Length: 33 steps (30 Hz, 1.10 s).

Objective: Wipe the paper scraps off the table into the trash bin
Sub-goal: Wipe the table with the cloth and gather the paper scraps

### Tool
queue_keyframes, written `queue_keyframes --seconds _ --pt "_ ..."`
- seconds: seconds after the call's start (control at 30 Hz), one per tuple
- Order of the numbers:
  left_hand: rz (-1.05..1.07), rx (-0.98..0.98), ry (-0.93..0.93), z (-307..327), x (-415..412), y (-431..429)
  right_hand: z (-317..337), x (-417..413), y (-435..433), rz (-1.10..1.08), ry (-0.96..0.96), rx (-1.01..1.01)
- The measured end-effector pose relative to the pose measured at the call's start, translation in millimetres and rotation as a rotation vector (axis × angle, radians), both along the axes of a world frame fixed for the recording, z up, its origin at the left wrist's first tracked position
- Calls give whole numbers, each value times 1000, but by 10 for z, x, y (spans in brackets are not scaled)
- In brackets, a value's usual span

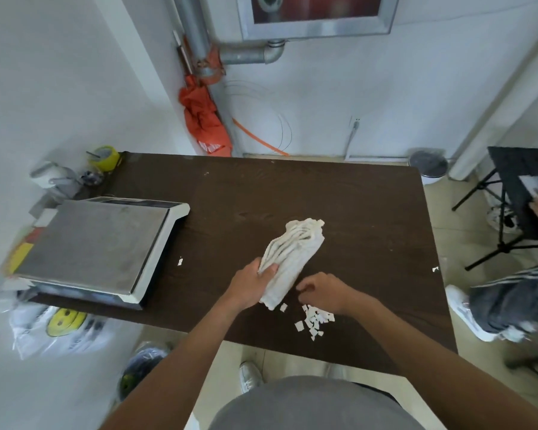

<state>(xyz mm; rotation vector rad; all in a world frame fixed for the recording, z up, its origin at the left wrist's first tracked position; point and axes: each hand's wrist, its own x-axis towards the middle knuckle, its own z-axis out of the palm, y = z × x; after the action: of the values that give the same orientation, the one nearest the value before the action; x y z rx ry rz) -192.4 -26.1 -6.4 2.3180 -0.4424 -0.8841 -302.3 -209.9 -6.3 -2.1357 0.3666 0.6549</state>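
A bunched white cloth (pixel 295 252) lies on the dark brown table (pixel 339 197), and my left hand (pixel 252 283) grips its near end. My right hand (pixel 323 291) hovers just right of the cloth with curled fingers, over a pile of several white paper scraps (pixel 316 319) near the table's front edge. One stray scrap (pixel 180 261) lies by the scale, another (pixel 435 269) at the right edge. A round bin (pixel 428 166) with a dark liner stands on the floor beyond the table's far right corner.
A flat weighing scale (pixel 97 246) fills the table's left side. Tape rolls and clutter (pixel 75 175) crowd the far left corner. Plastic bags (pixel 59 324) sit on the floor at left. Another person's legs (pixel 510 302) and a black stand (pixel 510 212) are at right.
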Motion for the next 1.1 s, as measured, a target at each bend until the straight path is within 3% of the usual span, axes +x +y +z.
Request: queue_keyframes --seconds 0.1,0.53,0.63,0.83,1.0,1.1 --pt "-30 -7 -18 14 33 -17 -5 39 50 -190 -18 227" --pt "-46 48 -164 56 65 -24 76 159 59 -390 -84 235" --pt "-16 60 -189 53 97 8 72 194 40 -340 -40 197" --pt "90 92 -184 65 202 158 63 236 61 31 108 -102" --pt "168 104 -191 19 233 364 88 447 165 212 7 -244" --pt "210 155 -209 -33 251 517 167 656 324 134 -156 -307"
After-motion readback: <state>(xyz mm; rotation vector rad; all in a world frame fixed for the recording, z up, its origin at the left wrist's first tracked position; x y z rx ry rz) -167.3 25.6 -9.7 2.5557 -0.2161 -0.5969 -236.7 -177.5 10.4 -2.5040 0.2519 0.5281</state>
